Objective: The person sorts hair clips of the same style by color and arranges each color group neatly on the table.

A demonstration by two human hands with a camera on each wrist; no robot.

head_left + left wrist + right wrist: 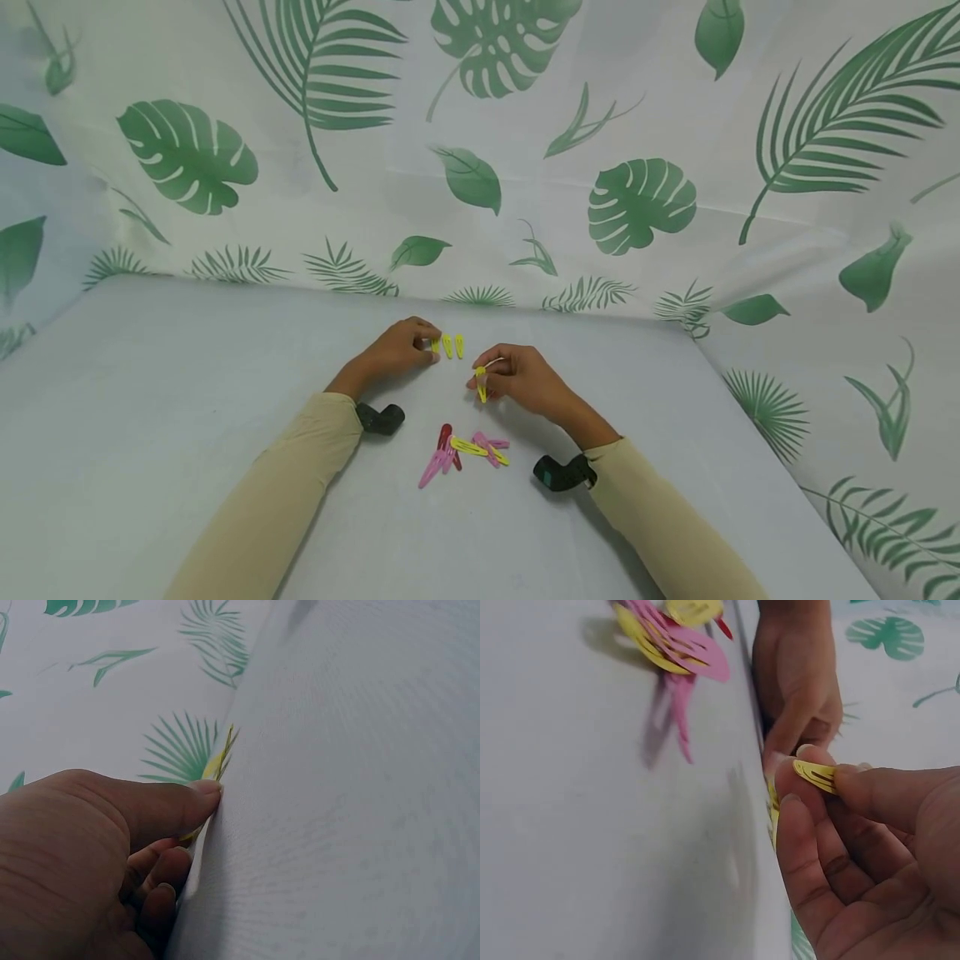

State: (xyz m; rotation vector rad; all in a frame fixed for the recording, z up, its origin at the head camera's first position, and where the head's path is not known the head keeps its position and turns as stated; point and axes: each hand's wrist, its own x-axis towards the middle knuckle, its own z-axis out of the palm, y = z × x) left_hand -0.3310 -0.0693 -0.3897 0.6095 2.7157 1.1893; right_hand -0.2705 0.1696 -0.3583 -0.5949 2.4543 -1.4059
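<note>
Leafy backdrop [540, 187] — clips [468, 447] dot the pale tabletop [180, 392].

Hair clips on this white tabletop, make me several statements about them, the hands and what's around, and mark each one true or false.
1. The right hand pinches a yellow teardrop-shaped hair clip. True.
2. A loose heap of pink, red and yellow hair clips lies nearer the person than the row of yellow teardrop-shaped clips. True.
3. The left hand is at a pink clip. False: it pinches the leftmost yellow clip of the row.
4. Both forearms are covered in black fabric. False: the long fabric sleeves are beige.
5. The white backdrop is printed with green leaves. True.
</note>
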